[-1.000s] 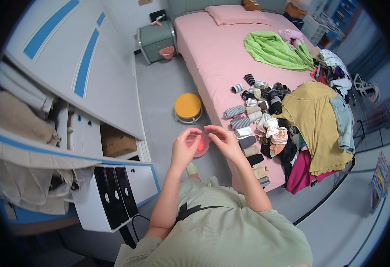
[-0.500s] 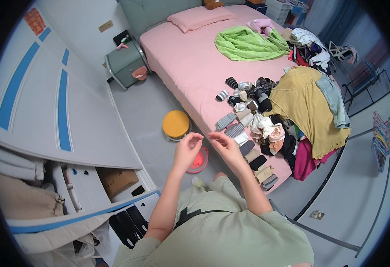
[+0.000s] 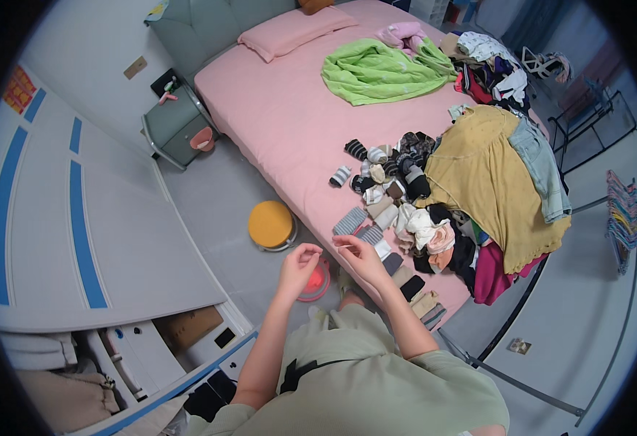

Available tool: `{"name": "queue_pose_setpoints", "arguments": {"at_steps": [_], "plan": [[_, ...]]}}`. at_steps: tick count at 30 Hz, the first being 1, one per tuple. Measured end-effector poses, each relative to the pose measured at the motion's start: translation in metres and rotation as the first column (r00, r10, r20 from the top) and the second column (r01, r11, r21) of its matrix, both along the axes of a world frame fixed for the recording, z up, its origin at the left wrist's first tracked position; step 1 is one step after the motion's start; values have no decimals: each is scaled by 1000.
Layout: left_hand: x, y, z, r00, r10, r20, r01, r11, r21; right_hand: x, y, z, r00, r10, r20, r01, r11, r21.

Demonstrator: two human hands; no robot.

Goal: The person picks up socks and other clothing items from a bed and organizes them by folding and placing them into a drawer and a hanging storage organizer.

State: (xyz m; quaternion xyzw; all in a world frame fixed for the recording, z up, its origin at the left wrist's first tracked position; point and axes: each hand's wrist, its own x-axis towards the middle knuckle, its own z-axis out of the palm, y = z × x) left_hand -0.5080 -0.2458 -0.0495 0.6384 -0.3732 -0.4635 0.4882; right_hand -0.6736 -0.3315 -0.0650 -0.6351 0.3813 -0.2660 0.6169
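Observation:
My left hand [image 3: 299,270] hovers above the floor beside the bed, its fingers loosely bent and nothing visible in it. Just to its right, my right hand [image 3: 361,259] is in the air at the bed's edge, open with curved fingers and also seemingly bare. The two hands face each other with a gap between them. Nearest to the right hand are rolled and folded socks, among them a grey striped pair [image 3: 350,221] and a dark grey pair [image 3: 392,263], laid along the edge of the pink bed [image 3: 275,138]. More balled socks [image 3: 387,171] are heaped beyond.
A yellow dress [image 3: 478,156], jeans [image 3: 538,174] and a clothes pile [image 3: 497,69] cover the bed's right side. A green blanket [image 3: 384,71] lies farther back. On the floor stand a yellow-topped stool [image 3: 271,224] and a red basin [image 3: 315,282]. An open drawer [image 3: 140,356] is at left.
My view has shifted, so the bed and stool sit farther left. Both hands have dropped slightly in the picture and remain apart. The socks and clothes look unmoved.

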Motion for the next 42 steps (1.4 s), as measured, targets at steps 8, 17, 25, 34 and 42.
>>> {"name": "queue_pose_setpoints", "arguments": {"at_steps": [8,17,25,34,42], "plan": [[-17,-77,-57,992,-45,-118,53,996,69,-10,-80,-41,998,-17,-56,22,996,89],[-48,-157,-122,955,-31,-295,96,973,209,-39,-149,-110,995,-75,-66,84,985,152],[-81,-219,-204,983,-131,-130,158,960,230,-68,-190,-163,963,-125,-239,175,964,200],[-125,-292,-241,974,-227,21,211,934,288,-97,-217,-266,874,-444,-198,482,843,239],[-145,-334,-295,912,-315,263,229,923,310,-87,-251,-280,716,-685,-132,612,527,590]]}}
